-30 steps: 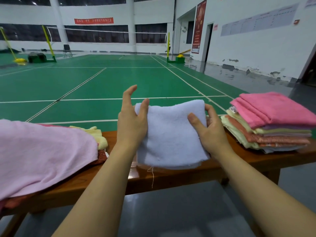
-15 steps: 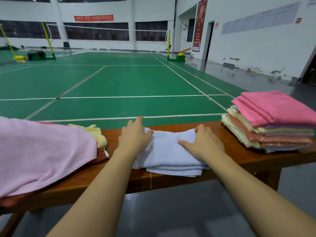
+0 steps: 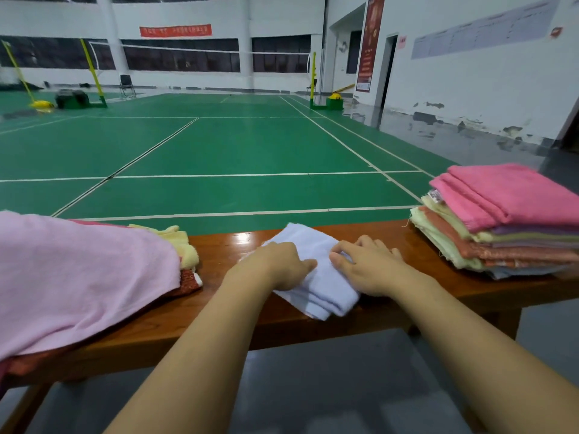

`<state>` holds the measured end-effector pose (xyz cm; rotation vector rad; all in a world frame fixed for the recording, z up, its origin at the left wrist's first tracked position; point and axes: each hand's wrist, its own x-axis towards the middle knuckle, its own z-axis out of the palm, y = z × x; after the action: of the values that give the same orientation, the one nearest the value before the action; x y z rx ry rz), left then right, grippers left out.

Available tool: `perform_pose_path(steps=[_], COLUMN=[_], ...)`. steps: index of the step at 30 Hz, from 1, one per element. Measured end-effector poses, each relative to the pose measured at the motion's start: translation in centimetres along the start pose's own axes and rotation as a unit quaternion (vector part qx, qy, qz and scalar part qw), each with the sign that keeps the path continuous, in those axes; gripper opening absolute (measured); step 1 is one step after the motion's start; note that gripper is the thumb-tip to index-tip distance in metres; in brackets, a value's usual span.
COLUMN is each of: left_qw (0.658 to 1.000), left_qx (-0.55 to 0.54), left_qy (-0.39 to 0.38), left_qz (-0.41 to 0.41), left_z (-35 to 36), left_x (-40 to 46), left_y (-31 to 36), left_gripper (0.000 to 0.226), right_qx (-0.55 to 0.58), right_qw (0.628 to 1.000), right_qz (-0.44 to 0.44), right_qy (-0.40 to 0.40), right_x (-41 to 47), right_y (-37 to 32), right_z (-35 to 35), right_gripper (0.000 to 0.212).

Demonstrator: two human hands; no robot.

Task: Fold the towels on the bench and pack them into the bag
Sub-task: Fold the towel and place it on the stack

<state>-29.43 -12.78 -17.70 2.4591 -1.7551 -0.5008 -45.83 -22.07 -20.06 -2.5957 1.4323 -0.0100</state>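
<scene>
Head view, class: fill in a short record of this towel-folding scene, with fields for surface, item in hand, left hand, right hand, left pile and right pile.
surface: wooden bench beside a green court
item in hand: folded white towel lying on the bench
left hand: left hand rests on the towel's left part
right hand: right hand on its right part, fingers curled at a fold
left pile: loose pink towel over other cloths
right pile: folded stack, pink on top
bag: not in view
</scene>
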Motion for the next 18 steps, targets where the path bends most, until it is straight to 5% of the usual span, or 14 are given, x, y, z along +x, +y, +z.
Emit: perform_pose_path(steps=[5, 11, 18], left_qw=[0.995, 0.967, 0.971], left_qx=[-0.048, -0.092, -0.133], left_qy=[0.055, 0.153, 0.15], left_qz=[-0.067, -0.183, -0.128], left_z=[1.0, 1.5, 2.8], left_x=[1.5, 1.1, 1.8], left_y=[-2.3, -1.7, 0.9], left_gripper=[0.051, 0.079, 0.054], right_qx=[0.086, 0.163, 0.17], right_qw=[0.993, 0.976, 0.976], right_qz=[0.023, 0.125, 0.035], right_qy=[-0.079, 0.076, 0.131], right_x=[-0.8, 1.2, 1.4], right_y=[-0.4, 0.3, -1.1], right_z=[-1.0, 0.3, 1.9], right_gripper=[0.042, 0.052, 0.032])
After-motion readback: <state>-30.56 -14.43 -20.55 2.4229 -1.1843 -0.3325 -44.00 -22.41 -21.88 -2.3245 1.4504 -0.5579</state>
